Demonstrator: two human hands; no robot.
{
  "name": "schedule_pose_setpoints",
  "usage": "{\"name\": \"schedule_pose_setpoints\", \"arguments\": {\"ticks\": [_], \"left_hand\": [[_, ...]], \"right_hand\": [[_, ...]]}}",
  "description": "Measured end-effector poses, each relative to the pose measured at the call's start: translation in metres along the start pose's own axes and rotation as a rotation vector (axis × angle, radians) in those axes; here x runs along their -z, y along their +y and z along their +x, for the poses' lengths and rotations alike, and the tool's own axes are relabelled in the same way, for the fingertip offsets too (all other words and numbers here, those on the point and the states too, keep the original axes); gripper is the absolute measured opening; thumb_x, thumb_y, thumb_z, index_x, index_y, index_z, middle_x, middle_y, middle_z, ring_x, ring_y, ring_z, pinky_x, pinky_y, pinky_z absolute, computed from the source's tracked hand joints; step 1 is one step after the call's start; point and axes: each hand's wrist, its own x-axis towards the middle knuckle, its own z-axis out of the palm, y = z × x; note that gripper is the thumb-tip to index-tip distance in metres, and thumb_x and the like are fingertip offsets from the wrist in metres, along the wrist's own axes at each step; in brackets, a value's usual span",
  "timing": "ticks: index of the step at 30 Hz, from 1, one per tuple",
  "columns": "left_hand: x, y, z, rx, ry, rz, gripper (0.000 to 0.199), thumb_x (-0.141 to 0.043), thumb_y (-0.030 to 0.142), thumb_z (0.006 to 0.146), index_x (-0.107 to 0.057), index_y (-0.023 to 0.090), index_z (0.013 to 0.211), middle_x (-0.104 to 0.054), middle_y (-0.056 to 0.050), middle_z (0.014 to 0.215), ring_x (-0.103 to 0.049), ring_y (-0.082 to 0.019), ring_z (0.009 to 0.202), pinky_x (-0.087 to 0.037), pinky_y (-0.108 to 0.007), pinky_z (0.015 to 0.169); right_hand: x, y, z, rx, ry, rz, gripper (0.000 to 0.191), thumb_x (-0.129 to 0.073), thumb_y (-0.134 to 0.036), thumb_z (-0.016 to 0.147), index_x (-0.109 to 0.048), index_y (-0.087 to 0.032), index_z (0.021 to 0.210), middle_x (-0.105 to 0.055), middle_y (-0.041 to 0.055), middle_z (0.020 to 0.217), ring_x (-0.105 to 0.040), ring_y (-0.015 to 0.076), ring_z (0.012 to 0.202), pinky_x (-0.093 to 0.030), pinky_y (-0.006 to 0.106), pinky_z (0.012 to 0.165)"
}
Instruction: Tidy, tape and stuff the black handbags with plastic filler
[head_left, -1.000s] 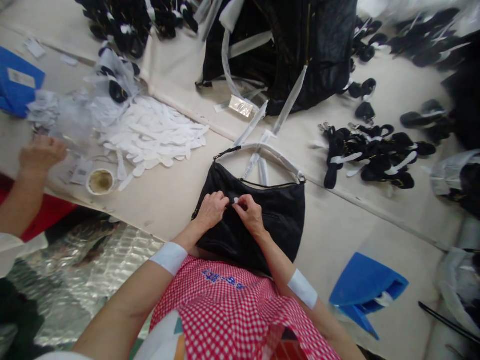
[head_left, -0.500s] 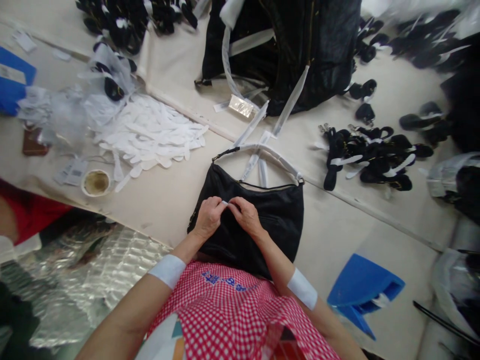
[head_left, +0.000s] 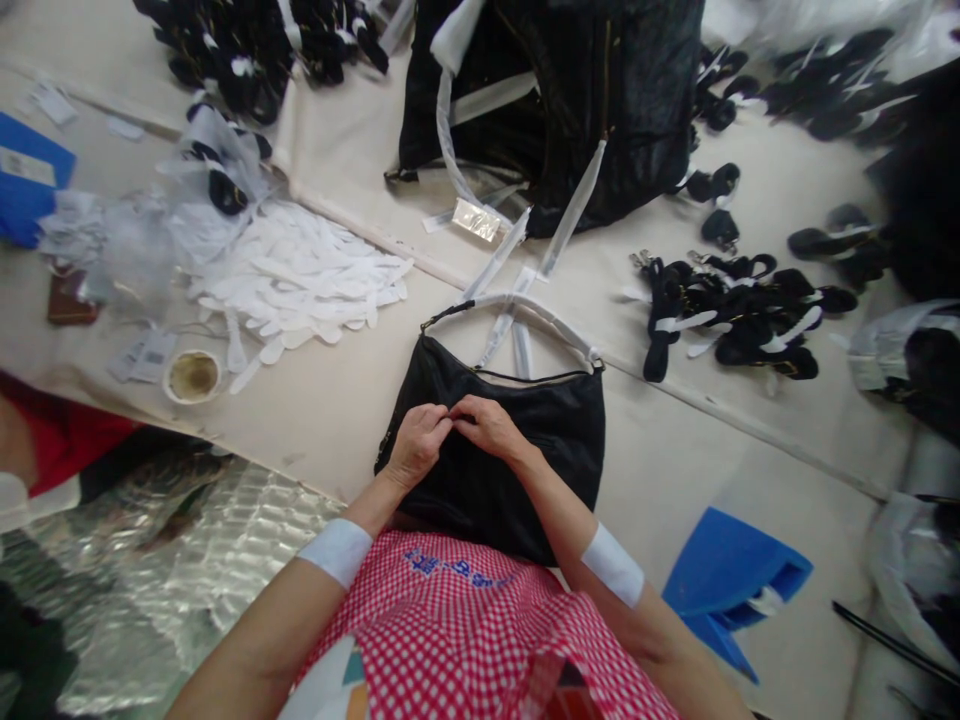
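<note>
A black handbag (head_left: 559,430) lies on the table in front of me, its handle (head_left: 544,315) mostly wrapped in white film and arched away from me. Over the upper front of the bag, my left hand (head_left: 418,445) is closed in a pinch. The fingertips of my right hand (head_left: 491,428) meet it there, pinched too. Whatever sits between the fingertips is too small or hidden to make out. White wrapped strips (head_left: 497,335) lie on the table just beyond the bag's opening.
White paper strips (head_left: 307,270) are heaped at left, beside a small round cup (head_left: 193,376). Bundled black straps (head_left: 742,310) lie at right. Larger black bags (head_left: 645,110) stand at the back. A blue holder (head_left: 731,575) is near my right arm; silvery padded sheeting (head_left: 225,560) lies lower left.
A small white bit showed between my fingertips before and is no longer visible there. My hands stay together over the bag, and the view has shifted slightly.
</note>
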Motion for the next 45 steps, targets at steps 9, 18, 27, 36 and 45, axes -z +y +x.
{"name": "schedule_pose_setpoints", "arguments": {"ticks": [9, 18, 27, 36, 45], "left_hand": [[0.009, -0.004, 0.009, -0.140, -0.098, 0.086, 0.026, -0.044, 0.011, 0.099, -0.068, 0.018, 0.093, -0.072, -0.006, 0.096, -0.059, -0.020, 0.089, -0.044, -0.040, 0.089], [0.015, -0.018, 0.032, -0.316, -0.459, 0.027, 0.018, -0.047, 0.012, 0.096, -0.065, 0.014, 0.094, -0.067, -0.008, 0.088, -0.057, -0.023, 0.088, -0.041, -0.039, 0.082], [0.025, -0.023, 0.029, -0.200, -0.465, 0.014, 0.018, -0.050, 0.014, 0.094, -0.067, 0.017, 0.099, -0.065, -0.012, 0.112, -0.055, -0.026, 0.107, -0.043, -0.044, 0.096], [0.048, -0.016, -0.001, 0.176, -0.253, -0.003, 0.019, -0.050, 0.016, 0.092, -0.064, 0.018, 0.104, -0.062, -0.015, 0.115, -0.057, -0.029, 0.106, -0.048, -0.048, 0.093], [0.036, -0.033, -0.014, 0.833, -0.237, -0.167, 0.015, -0.061, 0.033, 0.087, -0.055, 0.021, 0.093, -0.059, -0.002, 0.076, -0.059, -0.021, 0.071, -0.049, -0.034, 0.069]], "right_hand": [[-0.004, -0.002, -0.008, -0.064, 0.038, 0.160, 0.025, -0.057, -0.009, 0.079, -0.058, -0.021, 0.101, -0.071, 0.0015, 0.092, -0.066, 0.0170, 0.084, -0.051, 0.029, 0.080], [-0.017, -0.006, -0.013, 0.000, 0.032, -0.015, 0.047, -0.057, -0.007, 0.078, -0.048, -0.018, 0.123, -0.070, 0.0100, 0.111, -0.067, 0.0239, 0.097, -0.047, 0.038, 0.086], [-0.031, -0.010, -0.017, -0.150, 0.107, -0.023, 0.060, -0.059, -0.008, 0.077, -0.042, -0.015, 0.134, -0.073, 0.0026, 0.097, -0.064, 0.0236, 0.098, -0.038, 0.038, 0.090], [-0.024, -0.025, -0.011, 0.008, -0.043, -0.299, 0.038, -0.056, -0.014, 0.088, -0.055, -0.016, 0.126, -0.074, 0.0098, 0.099, -0.061, 0.0258, 0.094, -0.035, 0.041, 0.093], [-0.025, -0.026, -0.010, -0.017, -0.079, -0.131, 0.048, -0.056, -0.010, 0.077, -0.051, -0.015, 0.125, -0.074, 0.0051, 0.095, -0.066, 0.0228, 0.094, -0.036, 0.038, 0.096]]}}
